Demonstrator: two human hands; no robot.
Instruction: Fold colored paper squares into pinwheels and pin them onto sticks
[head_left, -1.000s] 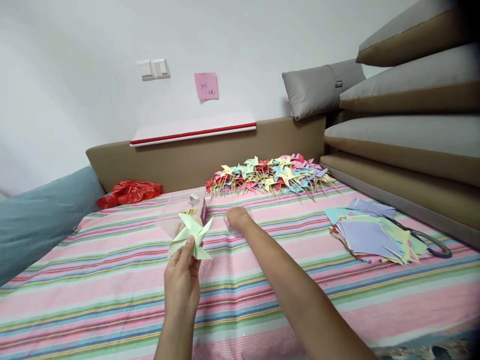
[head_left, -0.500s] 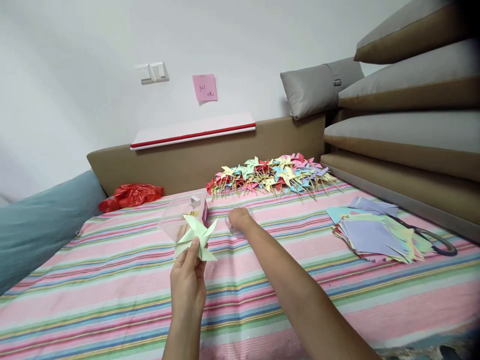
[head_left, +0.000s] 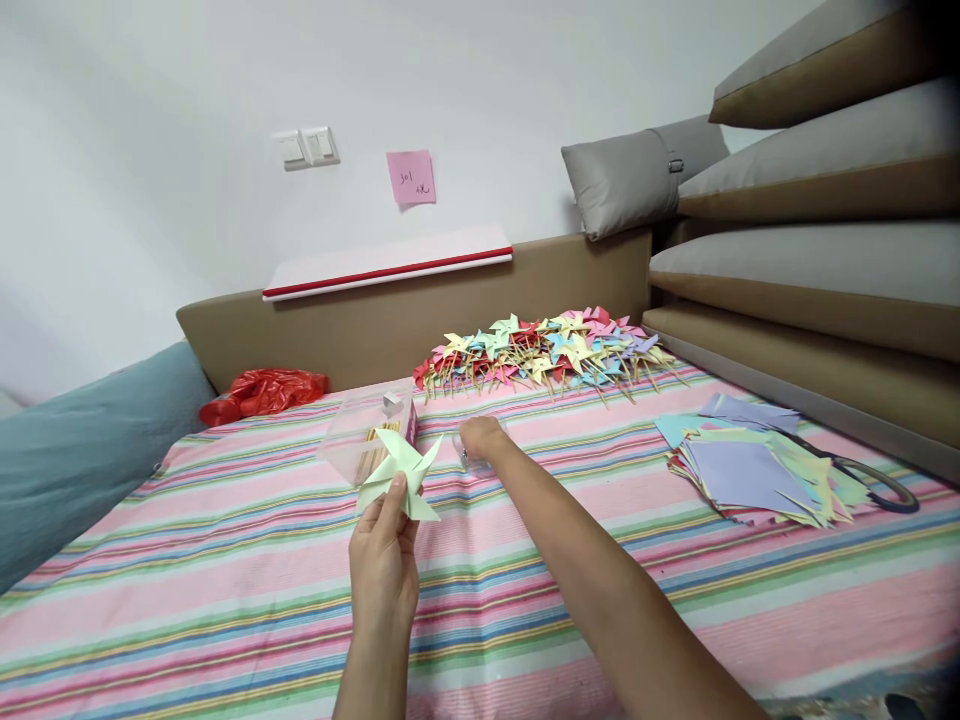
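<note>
A pale green paper pinwheel [head_left: 401, 474] is pinched at its middle between the thumb and fingers of my left hand [head_left: 386, 530]. It has no stick on it. My right hand [head_left: 482, 438] reaches out to a small clear container [head_left: 463, 458] on the cloth, in which something small and shiny shows. The fingers of that hand point away from me and are hidden, so what they hold cannot be seen. Just behind the pinwheel stands a clear plastic box [head_left: 346, 420] with thin wooden sticks [head_left: 372, 458] in it.
Finished pinwheels on sticks [head_left: 540, 350] lie heaped at the back. To the right are stacked coloured paper squares [head_left: 739, 475] and scissors [head_left: 877, 482]. A red plastic bag [head_left: 262, 392] lies at back left. Grey-brown cushions [head_left: 810, 265] rise at the right. A striped cloth [head_left: 247, 580] covers the surface.
My left hand and the pinwheel have shifted slightly to the right. My right hand stays at the clear container, nearly unmoved.
</note>
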